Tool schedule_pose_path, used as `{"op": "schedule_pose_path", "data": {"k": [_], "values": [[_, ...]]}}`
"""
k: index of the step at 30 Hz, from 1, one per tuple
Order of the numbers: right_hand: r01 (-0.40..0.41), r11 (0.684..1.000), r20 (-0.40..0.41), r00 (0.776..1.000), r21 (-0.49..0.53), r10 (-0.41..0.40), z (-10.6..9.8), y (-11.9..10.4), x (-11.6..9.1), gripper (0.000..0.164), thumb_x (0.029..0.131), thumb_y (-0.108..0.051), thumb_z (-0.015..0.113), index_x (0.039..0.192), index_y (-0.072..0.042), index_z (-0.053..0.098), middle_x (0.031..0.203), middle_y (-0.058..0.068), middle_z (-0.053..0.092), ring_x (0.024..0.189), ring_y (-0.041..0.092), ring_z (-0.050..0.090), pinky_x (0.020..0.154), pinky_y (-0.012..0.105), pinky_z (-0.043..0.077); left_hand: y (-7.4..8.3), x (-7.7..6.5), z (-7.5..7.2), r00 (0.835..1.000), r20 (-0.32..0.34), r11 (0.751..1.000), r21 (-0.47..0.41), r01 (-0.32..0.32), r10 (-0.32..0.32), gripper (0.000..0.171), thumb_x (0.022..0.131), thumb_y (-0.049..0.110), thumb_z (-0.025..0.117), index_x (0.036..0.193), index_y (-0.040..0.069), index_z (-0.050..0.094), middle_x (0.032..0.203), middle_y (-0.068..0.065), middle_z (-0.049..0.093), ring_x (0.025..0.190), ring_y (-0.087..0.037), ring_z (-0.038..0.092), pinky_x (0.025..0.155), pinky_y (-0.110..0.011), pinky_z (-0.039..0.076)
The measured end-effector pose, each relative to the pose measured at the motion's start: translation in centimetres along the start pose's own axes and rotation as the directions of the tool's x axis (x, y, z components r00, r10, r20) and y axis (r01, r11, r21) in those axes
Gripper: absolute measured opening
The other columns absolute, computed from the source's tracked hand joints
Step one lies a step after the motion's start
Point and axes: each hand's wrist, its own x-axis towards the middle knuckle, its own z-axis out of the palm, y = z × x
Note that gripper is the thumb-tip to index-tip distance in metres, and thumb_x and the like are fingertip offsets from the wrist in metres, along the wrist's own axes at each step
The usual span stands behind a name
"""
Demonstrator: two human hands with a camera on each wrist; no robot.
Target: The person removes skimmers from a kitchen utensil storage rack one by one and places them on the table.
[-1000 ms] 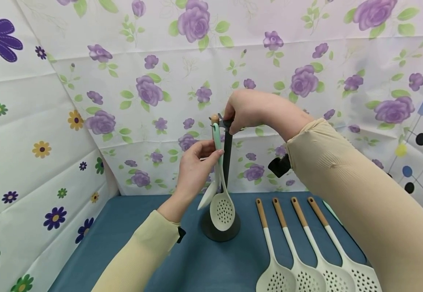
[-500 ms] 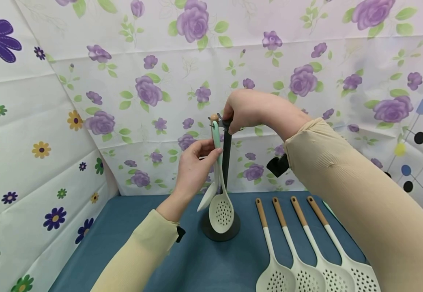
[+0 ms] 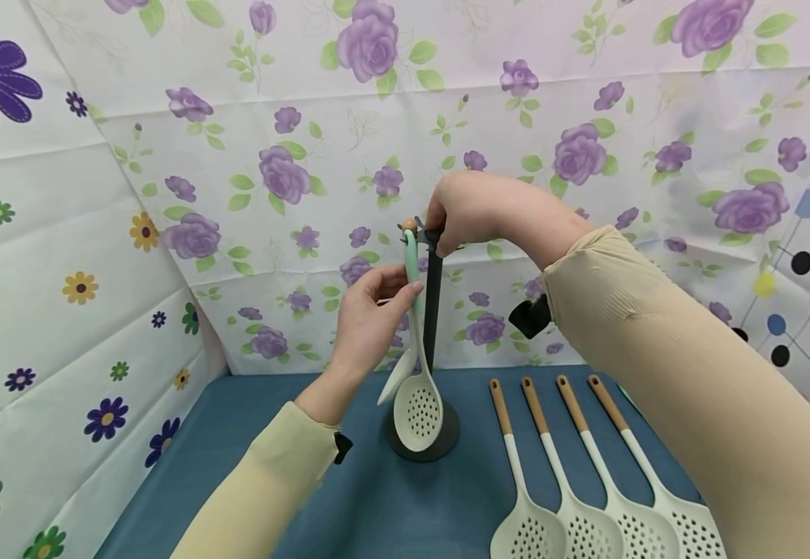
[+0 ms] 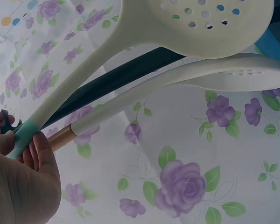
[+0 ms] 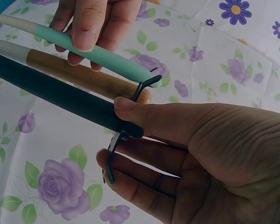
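In the head view a white slotted spoon (image 3: 418, 411) with a mint-green handle (image 3: 411, 260) hangs nearly upright in front of a dark utensil stand (image 3: 434, 310). My left hand (image 3: 370, 318) pinches that green handle between thumb and fingers. The handle's tip is at a hook (image 5: 149, 81) of the stand in the right wrist view; whether it hangs on it I cannot tell. My right hand (image 3: 467, 210) grips the top of the stand's post, thumb on one side. Beside the green handle hangs a wooden-handled slotted utensil (image 4: 238, 72), its wooden handle (image 5: 84, 74) against the stand.
Several white slotted turners (image 3: 526, 528) with wooden handles lie in a row on the blue table (image 3: 405, 512) at the right. A thin green-tipped utensil (image 3: 628, 398) is partly hidden by my right sleeve. Floral cloth (image 3: 307, 101) hangs behind the stand.
The slotted spoon's head has shifted slightly left and down in front of the stand. My left hand has moved a little left with it. The right hand keeps its grip on the stand.
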Motion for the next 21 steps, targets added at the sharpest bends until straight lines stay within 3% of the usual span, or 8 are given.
{"op": "schedule_pose_path", "data": {"k": [11,21], "values": [[0.01,1.0,-0.005,1.0,0.005,-0.01,0.0,-0.1,-0.1,0.018,0.092,-0.006,0.074,0.109,-0.005,0.08,0.103,0.009,0.074,0.091,0.024,0.064,0.084,0.04,0.053,0.3,-0.4,-0.6,1.0,-0.006,0.999,-0.035,0.007,-0.007,0.029,0.097,0.026,0.074,0.122,0.011,0.072,0.113,-0.006,0.071,0.101,-0.018,0.067,0.09,-0.039,0.056],[0.005,1.0,-0.002,1.0,0.01,-0.005,0.1,0.0,-0.1,0.017,0.092,-0.007,0.073,0.109,-0.005,0.079,0.103,0.009,0.074,0.091,0.024,0.063,0.084,0.04,0.053,0.2,-0.9,-1.7,1.0,-0.005,1.0,-0.005,-0.008,0.008,0.029,0.097,0.026,0.075,0.123,0.014,0.072,0.112,-0.002,0.072,0.101,-0.017,0.067,0.09,-0.039,0.056]]}}
